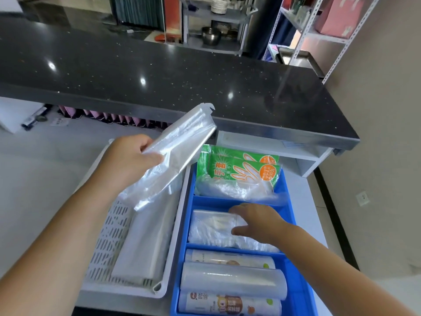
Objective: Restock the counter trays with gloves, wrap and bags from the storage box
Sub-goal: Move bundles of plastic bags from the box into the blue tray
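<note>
My left hand (131,159) holds a flat pack of clear plastic bags (180,151), tilted up above the white slotted basket (107,242). More clear bags (145,245) lie inside that basket. To the right stands a blue divided tray (289,293). Its far compartment holds green glove packets (239,167). In its middle compartment lies a clear bag bundle (211,226), and my right hand (257,221) rests on it with fingers spread. The near compartment holds three rolls of wrap (232,281).
A raised black stone counter (159,74) runs across behind the trays, its steel edge just above the glove packets. A wall is on the right. Metal shelving (319,30) and stacked dishes (218,5) stand in the background.
</note>
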